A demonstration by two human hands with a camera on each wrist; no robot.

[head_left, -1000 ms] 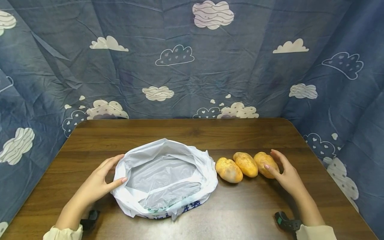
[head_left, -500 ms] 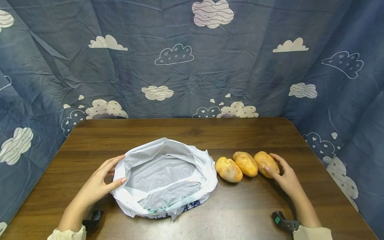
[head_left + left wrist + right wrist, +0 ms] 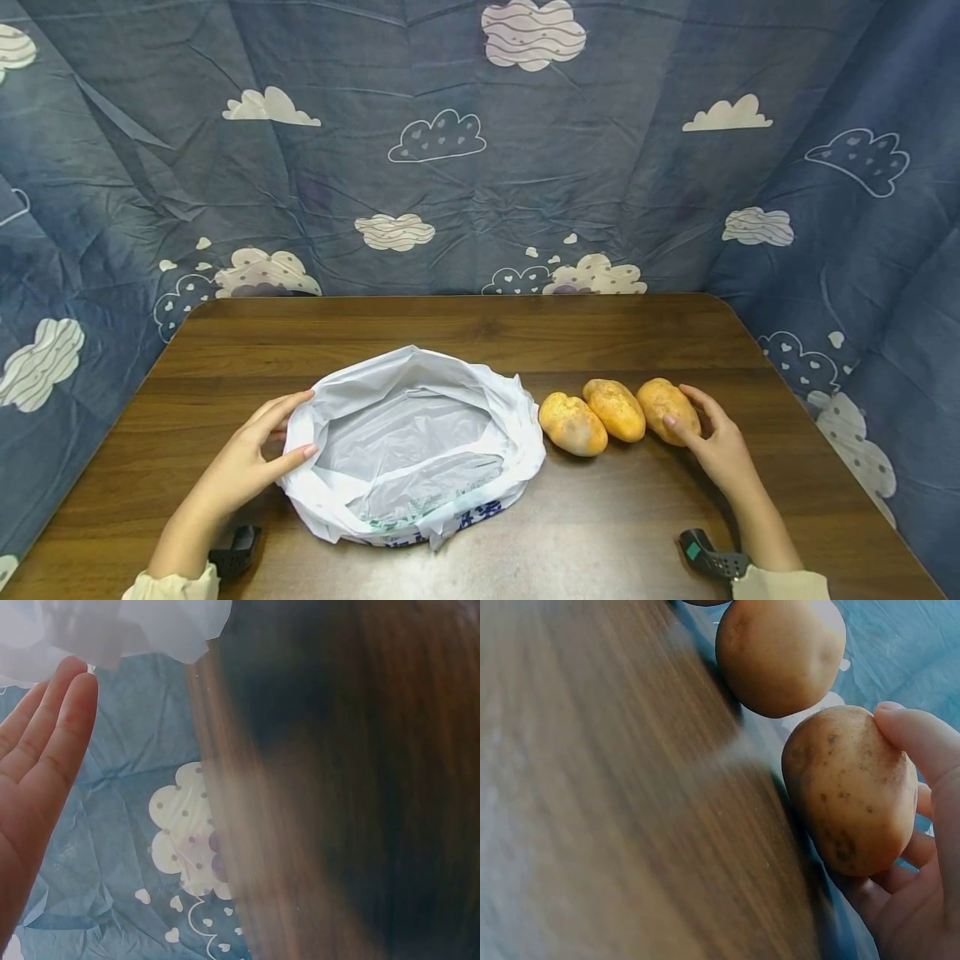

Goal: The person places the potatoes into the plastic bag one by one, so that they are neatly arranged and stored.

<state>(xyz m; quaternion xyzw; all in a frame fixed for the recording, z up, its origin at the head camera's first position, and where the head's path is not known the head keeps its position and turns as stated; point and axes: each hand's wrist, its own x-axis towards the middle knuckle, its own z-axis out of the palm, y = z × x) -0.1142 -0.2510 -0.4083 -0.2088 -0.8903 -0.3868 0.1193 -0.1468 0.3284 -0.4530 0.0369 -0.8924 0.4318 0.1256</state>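
Observation:
A white plastic bag [image 3: 408,417] stands with its mouth wide, blue and green print on its front. My left hand [image 3: 251,450] rests at its left side, thumb on the rim; in the left wrist view, the straight fingers [image 3: 56,724] touch the plastic. To the right of the bag lies a row of potatoes. My right hand [image 3: 716,437] grips the rightmost potato [image 3: 667,412], thumb on top and fingers around its far side, as the right wrist view also shows. Beside it are the middle potato [image 3: 615,410] and the left potato [image 3: 572,425], which sits close to the bag.
Everything stands on a brown wooden table [image 3: 600,533]. Behind it and along the sides hangs a blue cloth [image 3: 450,208] with cloud prints. Each wrist wears a black band with a device, the right one [image 3: 712,557] showing a green patch.
My right hand has closed in on the rightmost potato and now grips it. That potato has shifted slightly right. The left forearm has moved a little rightward; the bag stays put.

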